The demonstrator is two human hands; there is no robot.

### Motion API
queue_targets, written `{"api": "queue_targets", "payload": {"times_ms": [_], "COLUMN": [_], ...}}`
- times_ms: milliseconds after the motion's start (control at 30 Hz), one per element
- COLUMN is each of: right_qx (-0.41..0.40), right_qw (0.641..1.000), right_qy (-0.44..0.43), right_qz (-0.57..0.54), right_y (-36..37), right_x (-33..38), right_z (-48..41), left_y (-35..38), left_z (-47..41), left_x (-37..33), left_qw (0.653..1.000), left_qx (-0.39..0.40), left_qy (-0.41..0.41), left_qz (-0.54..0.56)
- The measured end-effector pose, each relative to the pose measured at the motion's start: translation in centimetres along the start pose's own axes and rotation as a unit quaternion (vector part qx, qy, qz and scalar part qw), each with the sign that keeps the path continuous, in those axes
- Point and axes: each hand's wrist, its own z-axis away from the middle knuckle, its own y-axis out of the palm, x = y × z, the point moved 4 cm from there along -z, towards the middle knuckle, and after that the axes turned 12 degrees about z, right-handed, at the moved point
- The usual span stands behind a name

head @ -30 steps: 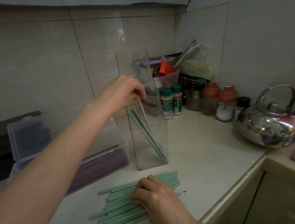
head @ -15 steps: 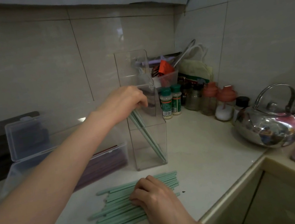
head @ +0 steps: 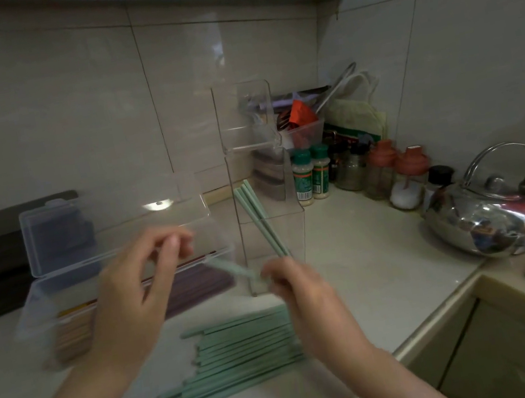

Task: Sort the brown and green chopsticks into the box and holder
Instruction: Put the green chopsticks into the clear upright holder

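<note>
Hands: right hand [head: 299,291] pinches blurred pale-green chopstick [head: 231,268] at front edge of tall clear plastic holder [head: 296,234] | left hand [head: 137,289] left of holder, fingers loosely curled, empty | loose green chopstick pile [head: 239,359] before holder

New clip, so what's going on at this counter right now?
A person is sorting chopsticks. The right hand pinches a single green chopstick above the pile of green chopsticks on the counter. The left hand hovers by its far end, but blur hides whether it touches. Three leaning chopsticks, also green, stand in the clear holder. The brown chopsticks lie in the open clear box.
</note>
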Motion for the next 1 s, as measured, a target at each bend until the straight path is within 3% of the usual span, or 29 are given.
{"api": "queue_targets", "payload": {"times_ms": [67,167,300,467,567,833,1000], "right_qx": [-0.033,-0.094,-0.124,-0.075,-0.072,-0.090,0.009], "right_qw": [0.996,0.980,0.960,0.976,0.988,0.978,0.963], "right_qy": [0.027,0.022,0.041,0.138,0.134,0.085,0.121], "right_qz": [-0.075,-0.177,-0.248,-0.149,-0.012,0.165,0.239], "right_y": [-2.4,-6.5,-9.7,-7.3,-5.7,-4.1,-4.0], "right_x": [1.0,3.4,5.5,3.6,2.1,2.2,1.8], "right_z": [-2.2,-6.3,-12.3,-16.5,-16.4,-14.9,-15.0], "left_y": [-0.3,0.8,2.2,2.5,2.5,2.4,2.1], "left_z": [2.3,5.1,7.1,7.0,7.5,7.7,7.8], "left_x": [1.8,5.7,8.6,9.1,9.5,10.4,10.4], "left_qw": [0.999,0.986,0.971,0.973,0.972,0.968,0.972], "left_qx": [0.024,0.122,0.197,0.193,0.202,0.199,0.176], "left_qy": [-0.035,-0.087,-0.076,-0.066,-0.071,-0.108,-0.118], "left_qz": [-0.025,-0.067,-0.109,-0.109,-0.098,-0.106,-0.105]}}
